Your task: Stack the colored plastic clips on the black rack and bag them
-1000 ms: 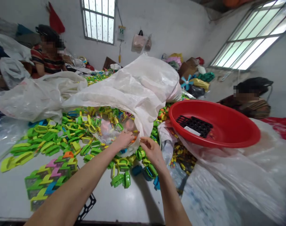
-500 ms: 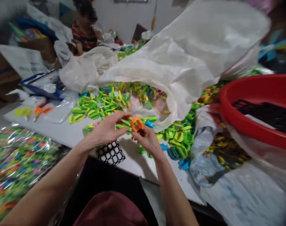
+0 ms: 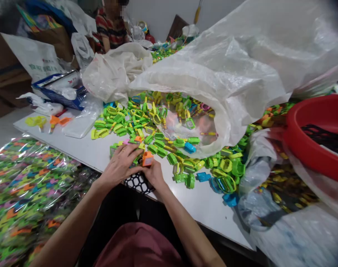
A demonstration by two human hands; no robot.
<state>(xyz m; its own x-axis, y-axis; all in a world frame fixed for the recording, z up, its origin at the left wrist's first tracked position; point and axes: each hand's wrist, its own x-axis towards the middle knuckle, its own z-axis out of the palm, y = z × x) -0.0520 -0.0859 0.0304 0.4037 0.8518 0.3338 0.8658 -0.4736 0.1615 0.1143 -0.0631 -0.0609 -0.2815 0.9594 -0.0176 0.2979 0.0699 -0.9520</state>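
My right hand (image 3: 156, 175) holds an orange plastic piece (image 3: 148, 158), box-shaped with a pale face, between thumb and fingers. My left hand (image 3: 123, 162) is right beside it, fingers bent over and thumb reaching toward my right thumb. What lies under the left fingers is mostly hidden, with something dark between the hands. Below both hands a black plastic grid (image 3: 138, 184) lies at the table's front edge, partly covered. Small green, pink and orange pieces show just beyond the left fingers.
A heap of green and yellow pieces (image 3: 124, 118) spreads before a large white plastic bag (image 3: 227, 89). At right stands a red basin (image 3: 299, 137) with black grids. A blue basket (image 3: 57, 92) and clear-wrapped pieces (image 3: 26, 200) are at left. Another person (image 3: 113, 27) sits behind.
My right hand has brought the orange piece left and closer to me, over the black grid. My left hand has drawn in beside it. The view has shifted slightly.
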